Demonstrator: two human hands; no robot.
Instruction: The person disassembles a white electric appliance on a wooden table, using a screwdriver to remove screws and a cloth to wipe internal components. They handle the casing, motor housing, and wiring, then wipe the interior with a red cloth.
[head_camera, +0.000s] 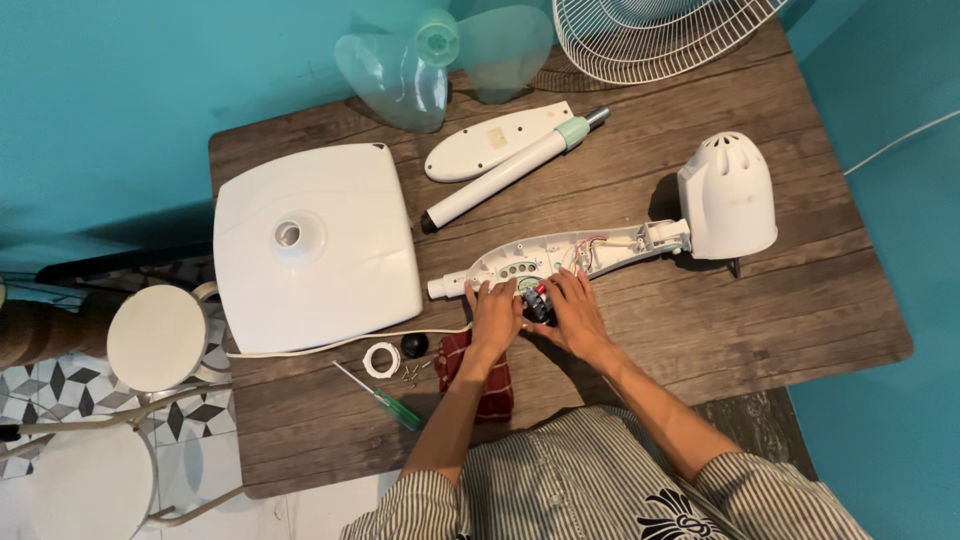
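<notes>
Switch block (537, 303) sits pinched between our left hand (493, 318) and right hand (572, 312), fingers closed on it; fan neck (560, 255) runs toward 2 o'clock

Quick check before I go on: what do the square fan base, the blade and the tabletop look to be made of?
Square fan base: likely moulded plastic, white, smooth with a soft sheen. Blade: clear greenish plastic; the wall shows through it. Tabletop: dark wood or wood-look laminate, matte, with plank lines and grain.
</notes>
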